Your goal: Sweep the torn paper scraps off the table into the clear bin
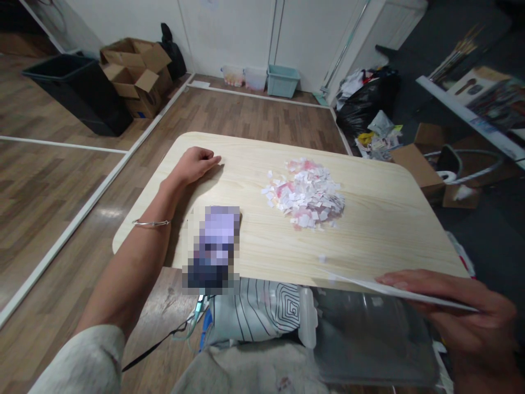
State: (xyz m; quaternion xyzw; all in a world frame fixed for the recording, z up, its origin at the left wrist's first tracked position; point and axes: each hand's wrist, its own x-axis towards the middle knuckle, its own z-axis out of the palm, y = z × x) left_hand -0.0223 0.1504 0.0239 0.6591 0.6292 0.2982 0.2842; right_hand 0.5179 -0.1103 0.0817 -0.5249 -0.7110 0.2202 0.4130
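Observation:
My left hand (199, 164) rests in a loose fist on the left part of the pale wooden table (381, 219), with the thumb pointing right. No object shows in it. A thin white sheet (394, 289), seen almost edge-on, is gripped between the thumb and fingers of my right hand (459, 301). That hand is over the table's near right edge and slightly blurred. Beyond it, a heap of small white and pinkish paper pieces (309, 194) lies on the table. One loose piece (322, 258) lies nearer the front edge. A pixelated phone-like object (217, 235) lies right of my left forearm.
Below the near edge are a patterned cloth (258, 312) and a grey see-through container (373, 339) with a white latch. A black bin (82, 96) and cardboard boxes (135, 76) stand far left. Right of the table are a black bag (367, 104) and an open carton (426, 164).

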